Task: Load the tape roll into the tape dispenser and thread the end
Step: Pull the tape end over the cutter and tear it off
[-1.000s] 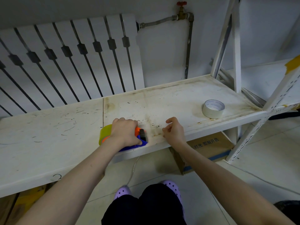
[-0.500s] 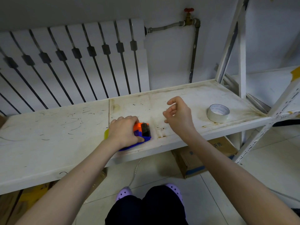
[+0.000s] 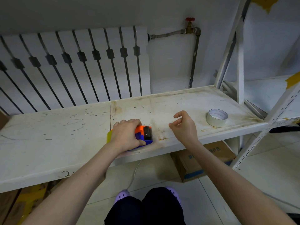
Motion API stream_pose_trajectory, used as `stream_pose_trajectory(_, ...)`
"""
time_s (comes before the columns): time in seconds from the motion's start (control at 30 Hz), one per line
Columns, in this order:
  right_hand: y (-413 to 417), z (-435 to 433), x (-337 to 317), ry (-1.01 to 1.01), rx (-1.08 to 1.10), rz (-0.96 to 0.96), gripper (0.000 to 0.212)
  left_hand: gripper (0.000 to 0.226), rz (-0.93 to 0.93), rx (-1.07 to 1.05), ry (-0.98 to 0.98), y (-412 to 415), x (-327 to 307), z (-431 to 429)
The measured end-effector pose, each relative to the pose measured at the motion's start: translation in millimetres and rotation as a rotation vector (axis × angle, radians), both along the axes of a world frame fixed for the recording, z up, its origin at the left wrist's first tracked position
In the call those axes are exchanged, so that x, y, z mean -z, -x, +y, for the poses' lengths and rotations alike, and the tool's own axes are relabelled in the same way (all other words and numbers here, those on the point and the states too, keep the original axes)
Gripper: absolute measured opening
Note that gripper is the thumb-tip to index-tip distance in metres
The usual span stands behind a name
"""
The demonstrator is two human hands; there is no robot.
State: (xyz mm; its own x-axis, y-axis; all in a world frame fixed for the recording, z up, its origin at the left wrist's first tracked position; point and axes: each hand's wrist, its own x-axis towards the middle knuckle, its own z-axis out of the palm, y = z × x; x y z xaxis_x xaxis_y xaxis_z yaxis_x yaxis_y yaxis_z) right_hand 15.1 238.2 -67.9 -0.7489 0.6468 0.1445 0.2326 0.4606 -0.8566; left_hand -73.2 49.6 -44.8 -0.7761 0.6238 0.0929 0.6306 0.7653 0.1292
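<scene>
our left hand (image 3: 125, 135) presses down on the tape dispenser (image 3: 144, 135). our right hand (image 3: 183, 127) hangs loose and empty. the sticky end could slip back.

Left hand (image 3: 125, 135) grips dispenser (image 3: 144, 134) — shelf (image 3: 65, 135).

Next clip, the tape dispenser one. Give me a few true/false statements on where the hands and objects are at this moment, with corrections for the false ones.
1. The left hand rests on the dispenser. True.
2. The right hand holds the white roll. False: it is empty, fingers loosely curled, apart from the roll.
3. The white roll lies flat on the shelf, right of both hands. True.
4. The dispenser sits at the shelf's back edge, by the radiator. False: it is near the front edge.
</scene>
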Motion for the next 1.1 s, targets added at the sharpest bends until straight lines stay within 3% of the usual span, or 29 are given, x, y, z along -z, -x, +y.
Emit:
stream_pose_trajectory(0.3, 4, -3, 1, 0.323, -0.034, 0.073, 0.034, 0.055, -0.045, 0.003, -0.131, 3, -9, -14)
stream_pose_trajectory(0.53, -1, -3, -10, 0.58, -0.055, 0.112, 0.038, 0.058, -0.223, 0.0, -0.333, 2, -10, -20)
stream_pose_trajectory(0.8, 5, -10, -8, 0.653, -0.071, 0.069, 0.044, 0.047, -0.42, 0.007, -0.633, -4, -9, -21)
stream_pose_trajectory(1.1, 6, -13, -1, 0.697, -0.084, 0.069, 0.044, 0.046, -0.512, 0.038, -0.741, -6, -3, -21)
